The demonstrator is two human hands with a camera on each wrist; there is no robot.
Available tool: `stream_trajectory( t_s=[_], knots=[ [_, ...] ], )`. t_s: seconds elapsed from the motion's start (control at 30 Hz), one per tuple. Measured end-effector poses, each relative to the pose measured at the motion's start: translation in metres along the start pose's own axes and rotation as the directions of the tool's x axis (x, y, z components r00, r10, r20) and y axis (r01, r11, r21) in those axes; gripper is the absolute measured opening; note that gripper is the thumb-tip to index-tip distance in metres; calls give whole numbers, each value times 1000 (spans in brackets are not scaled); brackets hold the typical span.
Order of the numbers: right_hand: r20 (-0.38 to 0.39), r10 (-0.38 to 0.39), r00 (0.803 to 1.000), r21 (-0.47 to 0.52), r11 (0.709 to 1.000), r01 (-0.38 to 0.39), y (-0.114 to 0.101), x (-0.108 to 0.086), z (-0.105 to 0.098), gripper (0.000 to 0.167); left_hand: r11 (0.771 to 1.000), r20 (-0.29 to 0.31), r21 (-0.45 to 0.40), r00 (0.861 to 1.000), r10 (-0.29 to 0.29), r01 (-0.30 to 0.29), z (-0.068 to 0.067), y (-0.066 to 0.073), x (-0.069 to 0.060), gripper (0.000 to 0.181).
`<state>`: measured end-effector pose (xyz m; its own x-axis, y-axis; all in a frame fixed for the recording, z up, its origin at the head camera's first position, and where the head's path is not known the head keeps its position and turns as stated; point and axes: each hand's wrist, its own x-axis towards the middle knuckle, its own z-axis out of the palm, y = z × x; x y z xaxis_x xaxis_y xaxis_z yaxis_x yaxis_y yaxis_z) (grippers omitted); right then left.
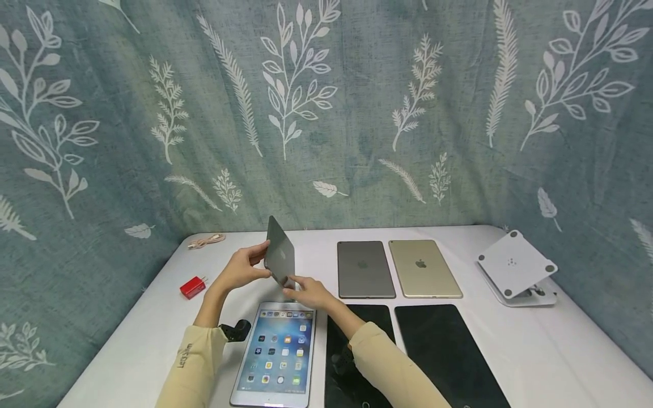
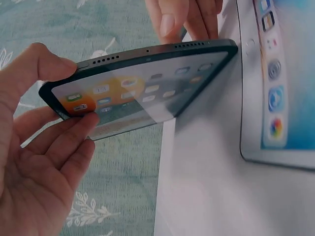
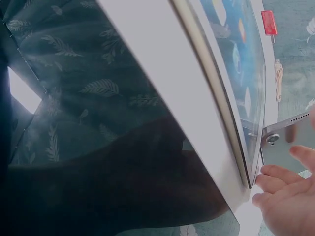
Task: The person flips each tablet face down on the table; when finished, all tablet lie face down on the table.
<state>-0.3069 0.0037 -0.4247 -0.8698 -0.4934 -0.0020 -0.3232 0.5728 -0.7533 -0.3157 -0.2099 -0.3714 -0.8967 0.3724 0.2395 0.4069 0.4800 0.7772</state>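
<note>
A small grey tablet (image 1: 280,253) stands tilted on edge above the table, its back toward the right and its lit screen (image 2: 142,93) visible in the left wrist view. My left hand (image 1: 244,268) grips its left side, thumb on the edge and fingers against the screen side (image 2: 47,132). My right hand (image 1: 312,293) touches its lower corner with extended fingertips; in the right wrist view the relaxed fingers (image 3: 290,184) lie beside the back, near the camera lens. Just below, a white-framed tablet (image 1: 279,354) lies flat with its screen lit.
A grey tablet (image 1: 364,270) and a gold tablet (image 1: 425,269) lie face down. Two dark-screened tablets lie in front, one (image 1: 444,345) partly behind my right sleeve. A silver stand (image 1: 517,266) is at the right; a red charger (image 1: 193,287) and coiled cable (image 1: 206,241) are at the left.
</note>
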Motion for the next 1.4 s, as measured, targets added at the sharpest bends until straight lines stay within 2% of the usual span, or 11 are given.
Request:
stream_trajectory(
  t_s=[0.2, 0.5, 0.73, 0.97, 1.13, 1.23, 1.4],
  knots=[
    [-15, -40, 999, -45, 998, 39, 2, 0, 4, 54, 1000, 14, -12, 1000, -20, 20, -3, -5, -6, 77],
    [-113, -80, 990, -84, 994, 70, 4, -1, 5, 46, 1000, 34, 2, 999, -19, 19, -4, -8, -3, 78],
    [-120, -57, 991, -89, 995, 46, 11, -2, 2, 44, 1000, 62, -21, 998, 1, 0, 0, -11, 0, 77],
    [-174, -61, 983, -153, 988, 34, 9, -3, -3, 40, 995, 55, 68, 995, -78, 74, 2, -15, 2, 79],
    [-228, -40, 973, -182, 983, -2, 8, -4, -2, 35, 985, 42, 137, 993, -107, 100, 3, -19, 2, 82],
    [-243, -14, 970, -183, 983, -32, 9, -5, -2, 35, 983, 46, 155, 993, -106, 98, 6, -23, 3, 82],
    [-284, 15, 959, -191, 979, -73, 13, -6, -6, 34, 989, 83, 138, 994, -66, 54, 14, -29, 7, 80]
  ],
)
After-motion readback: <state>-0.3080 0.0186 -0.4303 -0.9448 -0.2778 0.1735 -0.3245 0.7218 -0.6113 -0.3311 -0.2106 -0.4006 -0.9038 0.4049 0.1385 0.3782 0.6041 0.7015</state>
